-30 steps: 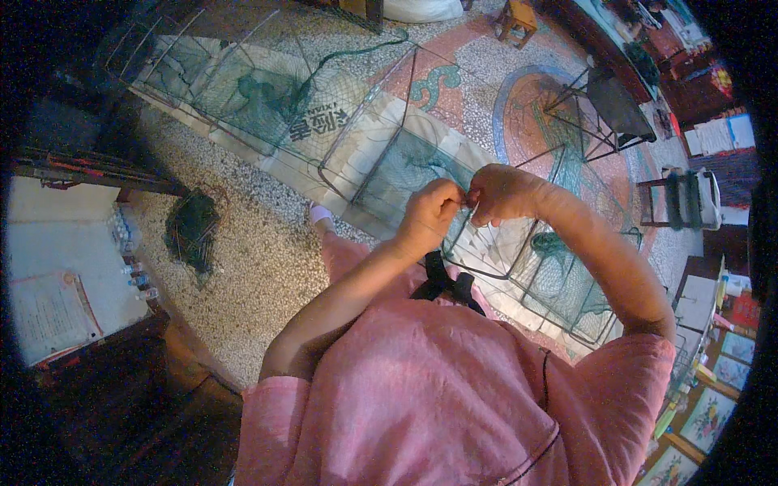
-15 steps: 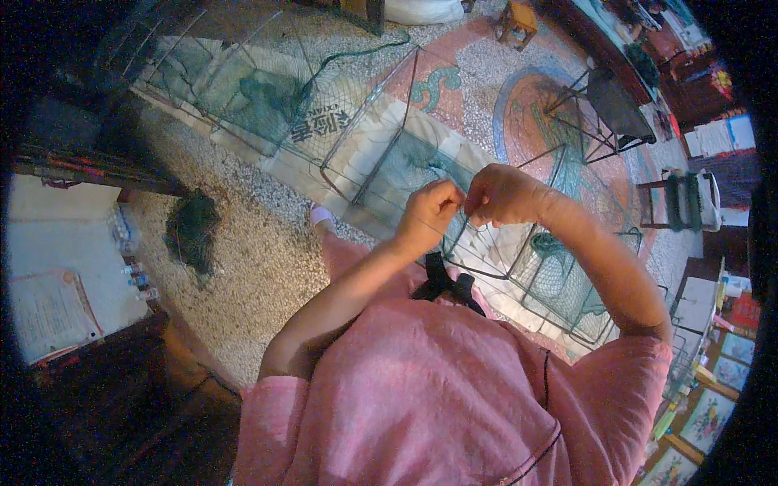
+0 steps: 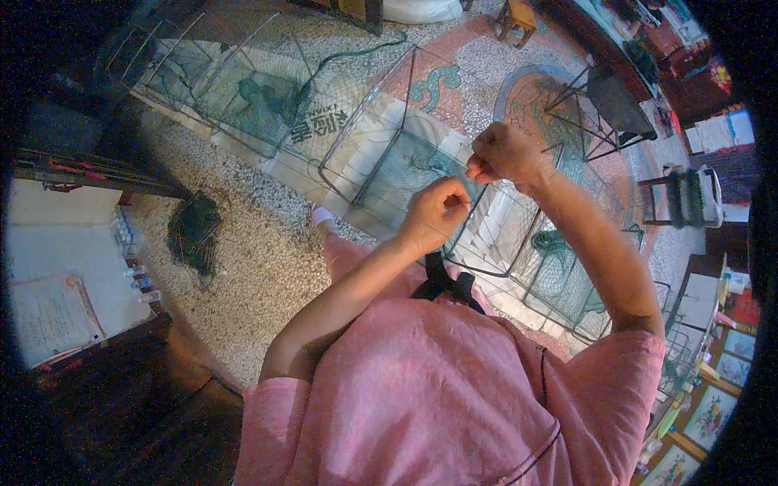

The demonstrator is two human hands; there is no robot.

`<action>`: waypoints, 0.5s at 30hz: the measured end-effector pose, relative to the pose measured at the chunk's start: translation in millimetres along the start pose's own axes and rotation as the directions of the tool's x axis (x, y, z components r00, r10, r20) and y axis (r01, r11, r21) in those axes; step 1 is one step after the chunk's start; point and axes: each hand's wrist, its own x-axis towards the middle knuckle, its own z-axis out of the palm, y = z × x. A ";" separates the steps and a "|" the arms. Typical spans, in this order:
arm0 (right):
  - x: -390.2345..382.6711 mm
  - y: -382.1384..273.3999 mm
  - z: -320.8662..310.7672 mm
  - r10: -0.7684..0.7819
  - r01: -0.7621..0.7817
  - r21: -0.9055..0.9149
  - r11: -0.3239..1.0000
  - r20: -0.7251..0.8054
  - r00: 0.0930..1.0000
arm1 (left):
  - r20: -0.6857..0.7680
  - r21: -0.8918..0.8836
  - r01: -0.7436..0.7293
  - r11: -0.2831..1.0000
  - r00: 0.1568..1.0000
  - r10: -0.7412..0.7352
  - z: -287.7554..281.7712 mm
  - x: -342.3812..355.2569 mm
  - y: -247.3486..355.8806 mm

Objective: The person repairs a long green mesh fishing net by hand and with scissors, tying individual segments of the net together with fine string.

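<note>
Fingers [image 3: 454,187] curled, grip impossible to tell: left hand [image 3: 432,214] and farther-reaching right hand [image 3: 509,158] over framed net [image 3: 397,168], lengthwise from far left to near right.

Left hand [image 3: 438,214] and right hand [image 3: 509,155] are both curled up pretty close together over this big green wire-framed net [image 3: 270,99].

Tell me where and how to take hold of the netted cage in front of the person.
Best gripped by the dark frame bar nearest the body, coming from the person's side with fingers wrapped around it. That bar is thin, exposed and looks stiff, whereas the green netting sags in places and would probably give.
</note>
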 end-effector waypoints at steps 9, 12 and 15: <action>20.3 13.0 -4.6 -0.147 0.091 -0.226 0.970 -0.240 0.960 | -0.034 0.075 0.196 0.978 0.980 -0.194 3.7 10.9 10.9; 5.8 -2.6 -9.0 -0.100 0.096 -0.035 0.995 -0.134 0.986 | -0.073 -0.032 0.179 0.983 0.981 -0.181 9.4 10.6 -4.2; -11.6 -20.5 -12.7 -0.089 0.066 0.291 0.954 0.064 0.994 | -0.143 -0.019 0.148 0.989 0.978 -0.149 7.7 6.1 -3.5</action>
